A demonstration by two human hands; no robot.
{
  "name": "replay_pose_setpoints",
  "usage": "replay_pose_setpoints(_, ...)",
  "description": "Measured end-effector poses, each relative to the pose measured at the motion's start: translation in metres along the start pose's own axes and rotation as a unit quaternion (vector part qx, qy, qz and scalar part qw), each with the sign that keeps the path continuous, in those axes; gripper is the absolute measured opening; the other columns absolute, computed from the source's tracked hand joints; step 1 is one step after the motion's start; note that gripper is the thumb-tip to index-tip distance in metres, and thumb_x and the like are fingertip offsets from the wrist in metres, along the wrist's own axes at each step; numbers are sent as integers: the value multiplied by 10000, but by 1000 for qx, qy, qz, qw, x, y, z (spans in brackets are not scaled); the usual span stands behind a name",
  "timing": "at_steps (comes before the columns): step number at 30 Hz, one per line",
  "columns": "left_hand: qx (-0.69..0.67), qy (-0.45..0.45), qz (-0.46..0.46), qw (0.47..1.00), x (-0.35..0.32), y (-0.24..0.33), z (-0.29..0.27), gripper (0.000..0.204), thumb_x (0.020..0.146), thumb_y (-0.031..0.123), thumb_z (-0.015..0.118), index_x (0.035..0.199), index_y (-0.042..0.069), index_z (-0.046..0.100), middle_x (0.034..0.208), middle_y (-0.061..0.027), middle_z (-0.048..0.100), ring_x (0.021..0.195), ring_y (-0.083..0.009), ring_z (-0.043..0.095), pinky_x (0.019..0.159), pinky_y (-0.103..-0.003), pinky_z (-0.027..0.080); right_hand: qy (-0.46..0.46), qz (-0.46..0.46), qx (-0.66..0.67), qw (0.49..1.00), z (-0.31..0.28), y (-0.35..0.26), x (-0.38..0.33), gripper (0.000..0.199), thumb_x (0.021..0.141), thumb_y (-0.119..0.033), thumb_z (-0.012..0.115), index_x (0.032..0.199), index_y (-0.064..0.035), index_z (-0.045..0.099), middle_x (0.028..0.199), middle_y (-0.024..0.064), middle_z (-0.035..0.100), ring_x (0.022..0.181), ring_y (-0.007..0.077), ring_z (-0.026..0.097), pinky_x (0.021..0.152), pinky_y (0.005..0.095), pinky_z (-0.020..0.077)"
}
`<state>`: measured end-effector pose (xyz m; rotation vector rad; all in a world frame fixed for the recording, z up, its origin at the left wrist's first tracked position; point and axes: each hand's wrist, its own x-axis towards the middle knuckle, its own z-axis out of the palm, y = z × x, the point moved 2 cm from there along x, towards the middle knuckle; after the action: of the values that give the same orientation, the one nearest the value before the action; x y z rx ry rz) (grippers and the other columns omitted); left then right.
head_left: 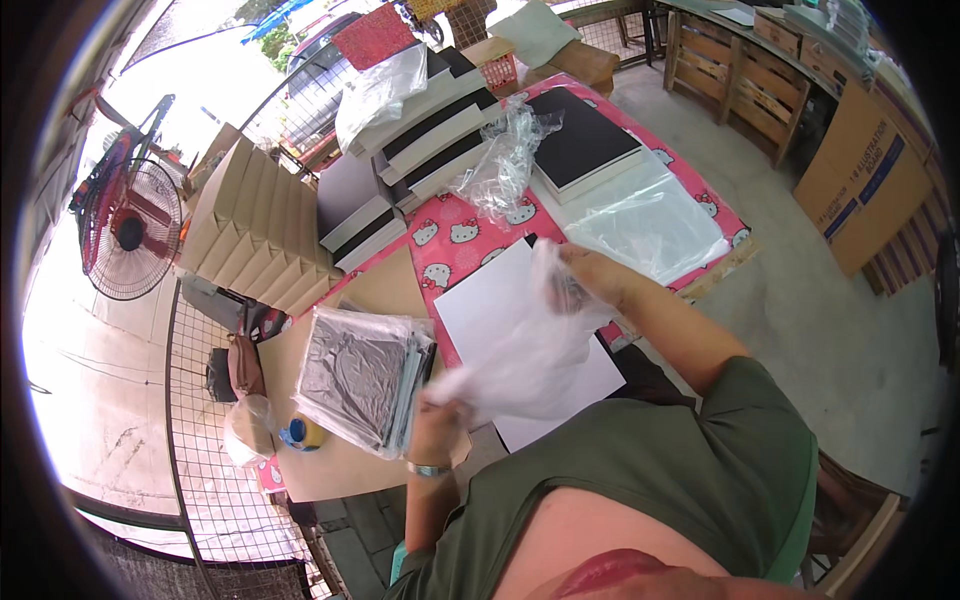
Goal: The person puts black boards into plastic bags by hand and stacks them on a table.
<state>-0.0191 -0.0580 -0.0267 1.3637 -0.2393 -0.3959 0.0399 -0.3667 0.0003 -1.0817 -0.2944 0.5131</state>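
A clear plastic bag (535, 355), blurred by motion, stretches between my two hands. My left hand (437, 425) is closed on its lower left end, while my right hand (592, 278) grips the upper right end. Beneath the bag lie white sheets of board (485, 305), with a dark edge showing at the top; the bag hides their middle. Beside my left hand is a stack of black boards in plastic wrap (355, 375). Beyond my right hand, flat clear plastic bags (650, 235) lie partly under a black-topped stack of boards (580, 140).
Crumpled plastic (505, 165) rests on the pink patterned tablecloth (437, 237). Stacked black and white boards (435, 135) and brown wrapped packs (255, 235) stand at the back left. A tape roll (302, 433) sits on brown cardboard (325, 475). A fan (130, 230) is far left.
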Motion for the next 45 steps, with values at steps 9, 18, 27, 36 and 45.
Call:
replay_pose_setpoints(9,21,-60,-108,992,-12,-64,-88,571,748,327,669,1182,-1,497,1116,-146,579,935,-271,596,825,-364,484,-79,-147,74,983,-26,-16,15,170,847,-110,584,992,-22,581,817,34,621,772,92,591,689,237,477)
replay_pose_setpoints(18,-309,140,-24,940,81,-29,-79,482,868,316,495,1176,-54,473,1152,-180,555,1020,-312,558,902,-459,439,-37,14,49,998,-80,22,61,266,785,-48,563,1048,-67,525,697,-47,500,571,41,496,544,174,429)
replay_pose_setpoints(27,293,355,-133,878,221,-132,-204,272,786,192,508,962,12,611,862,-119,625,782,-232,609,669,-377,480,287,34,-643,709,-128,100,194,385,755,-122,507,1120,-2,524,1156,287,485,945,327,591,802,415,483)
replay_pose_setpoints(36,582,225,-61,779,238,-157,-183,313,792,201,463,915,-32,631,873,-262,615,846,-409,582,752,-438,445,272,64,-690,667,-140,121,177,332,794,-166,465,1055,10,567,1187,377,407,921,414,581,820,441,472)
replay_pose_setpoints(45,184,335,69,921,211,-79,-103,245,815,133,467,862,-43,630,626,-52,547,492,-134,465,456,-302,364,306,-60,-745,590,-154,104,170,309,772,-181,510,918,80,593,961,299,560,817,419,586,772,454,470)
